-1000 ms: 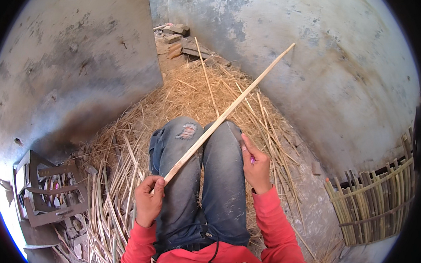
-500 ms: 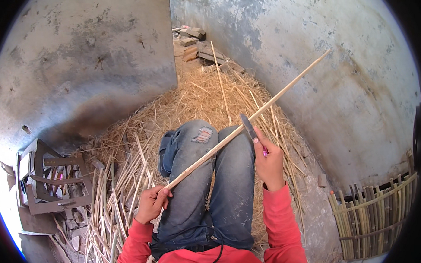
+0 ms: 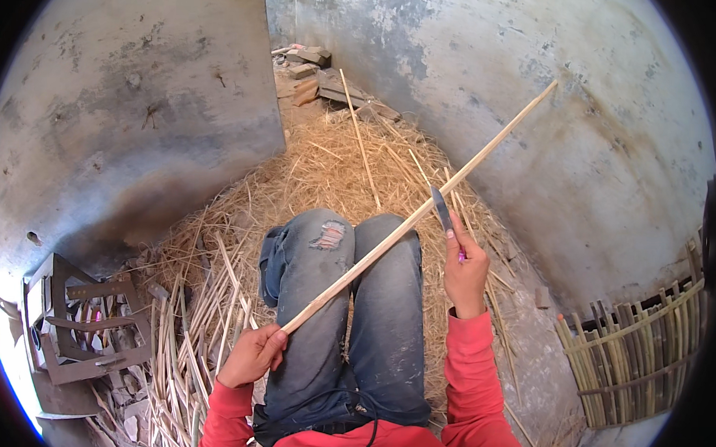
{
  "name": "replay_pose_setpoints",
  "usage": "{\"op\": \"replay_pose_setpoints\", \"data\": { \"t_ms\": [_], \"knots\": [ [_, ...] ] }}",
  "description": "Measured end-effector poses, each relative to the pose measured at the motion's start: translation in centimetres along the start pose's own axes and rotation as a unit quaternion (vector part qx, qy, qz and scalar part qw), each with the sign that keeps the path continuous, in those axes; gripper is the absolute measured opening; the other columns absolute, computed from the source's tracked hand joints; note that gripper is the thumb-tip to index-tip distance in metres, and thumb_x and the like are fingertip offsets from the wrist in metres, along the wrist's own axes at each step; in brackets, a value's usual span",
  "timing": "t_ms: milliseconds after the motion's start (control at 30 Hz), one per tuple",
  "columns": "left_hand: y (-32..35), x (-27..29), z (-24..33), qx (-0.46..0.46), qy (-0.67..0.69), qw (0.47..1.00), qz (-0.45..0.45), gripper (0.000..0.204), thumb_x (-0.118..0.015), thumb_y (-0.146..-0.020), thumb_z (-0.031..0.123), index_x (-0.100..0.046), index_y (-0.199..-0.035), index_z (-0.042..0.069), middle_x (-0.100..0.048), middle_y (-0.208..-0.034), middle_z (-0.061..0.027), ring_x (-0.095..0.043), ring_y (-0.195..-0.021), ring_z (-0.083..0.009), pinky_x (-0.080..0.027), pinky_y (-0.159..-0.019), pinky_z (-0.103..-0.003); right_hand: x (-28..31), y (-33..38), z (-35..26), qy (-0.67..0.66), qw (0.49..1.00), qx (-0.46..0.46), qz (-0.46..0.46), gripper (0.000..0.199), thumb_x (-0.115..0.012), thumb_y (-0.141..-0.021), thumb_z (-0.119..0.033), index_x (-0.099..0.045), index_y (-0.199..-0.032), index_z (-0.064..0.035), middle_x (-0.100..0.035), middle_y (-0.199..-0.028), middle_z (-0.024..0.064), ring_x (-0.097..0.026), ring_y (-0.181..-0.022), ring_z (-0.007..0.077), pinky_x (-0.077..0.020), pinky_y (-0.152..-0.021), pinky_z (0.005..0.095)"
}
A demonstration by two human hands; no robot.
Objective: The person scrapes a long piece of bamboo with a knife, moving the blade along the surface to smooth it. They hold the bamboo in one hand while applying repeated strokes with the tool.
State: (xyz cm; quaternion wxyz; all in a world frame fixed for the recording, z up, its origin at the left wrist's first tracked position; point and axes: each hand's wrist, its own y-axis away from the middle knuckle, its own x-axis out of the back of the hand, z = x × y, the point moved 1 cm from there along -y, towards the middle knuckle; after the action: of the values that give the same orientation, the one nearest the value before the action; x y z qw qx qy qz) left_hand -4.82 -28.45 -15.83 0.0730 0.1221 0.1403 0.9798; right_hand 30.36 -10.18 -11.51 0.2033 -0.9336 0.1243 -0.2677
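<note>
a long pale bamboo strip (image 3: 409, 221) is gripped at its near end by the left hand (image 3: 251, 355), whose fingers are closed around it beside the left thigh. the strip is laid slantwise over the knees of the blue jeans (image 3: 347, 302) and is carried up and to the right, toward the grey plastered wall (image 3: 597, 153). a small knife (image 3: 443, 215) with a pink handle is clasped in the closed right hand (image 3: 465, 268), its blade pointed upward and set against the strip just above the right knee. straw shavings (image 3: 328, 167) are spread over the floor ahead. loose split sticks (image 3: 205, 313) are piled at the left, and a woven bamboo panel (image 3: 637, 359) is seen at the right.
</note>
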Motion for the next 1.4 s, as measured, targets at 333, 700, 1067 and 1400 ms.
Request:
{"op": "replay_pose_setpoints", "data": {
  "t_ms": [333, 700, 1067, 1400],
  "knots": [
    [-0.2, -0.3, -0.1, 0.013, 0.041, 0.999, -0.002, 0.042, -0.05, -0.112, 0.034, -0.057, -0.082, 0.005, -0.05, -0.055, 0.0011, -0.045, -0.046, -0.0072, -0.034, -0.046, -0.025, -1.3, 3.6, -4.0, 0.049, 0.985, 0.079, -0.149, 0.038, -0.063, -0.1, -0.008, -0.068, -0.137, -0.0106, -0.062, -0.066, 0.018, -0.057, -0.048, 0.0198, -0.0445, -0.05, 0.0338],
    [0.2, -0.4, -1.1, 0.036, 0.09, 0.995, 0.007, 0.042, -0.05, -0.112, 0.032, -0.056, -0.081, 0.004, -0.052, -0.054, 0.0001, -0.047, -0.045, -0.0075, -0.035, -0.046, -0.026, -0.8, 3.7, -2.0, -0.042, 0.994, 0.02, -0.095, 0.039, -0.063, -0.1, -0.007, -0.066, -0.139, -0.0082, -0.052, -0.063, 0.0186, -0.045, -0.05, 0.0128, -0.0404, -0.05, 0.0329],
    [0.3, -0.6, -1.1, 0.029, 0.086, 0.996, 0.017, 0.042, -0.051, -0.112, 0.032, -0.056, -0.081, 0.004, -0.051, -0.053, 0.0009, -0.045, -0.044, -0.0068, -0.034, -0.045, -0.025, -1.2, 5.0, -2.3, -0.054, 0.993, 0.015, -0.103, 0.036, -0.061, -0.103, -0.006, -0.068, -0.137, -0.0069, -0.067, -0.073, 0.0064, -0.048, -0.062, 0.0054, -0.0442, -0.058, 0.0272],
    [0.4, -0.7, -1.1, 0.034, 0.102, 0.994, 0.024, 0.041, -0.051, -0.112, 0.03, -0.057, -0.081, 0.004, -0.051, -0.056, 0.0012, -0.046, -0.044, -0.0064, -0.034, -0.045, -0.025, -0.1, 4.3, -3.3, -0.053, 0.981, -0.074, -0.172, 0.036, -0.061, -0.103, -0.007, -0.066, -0.138, -0.0025, -0.077, -0.115, 0.02, -0.068, -0.091, 0.0117, -0.0523, -0.084, 0.0258]
  ]
}}
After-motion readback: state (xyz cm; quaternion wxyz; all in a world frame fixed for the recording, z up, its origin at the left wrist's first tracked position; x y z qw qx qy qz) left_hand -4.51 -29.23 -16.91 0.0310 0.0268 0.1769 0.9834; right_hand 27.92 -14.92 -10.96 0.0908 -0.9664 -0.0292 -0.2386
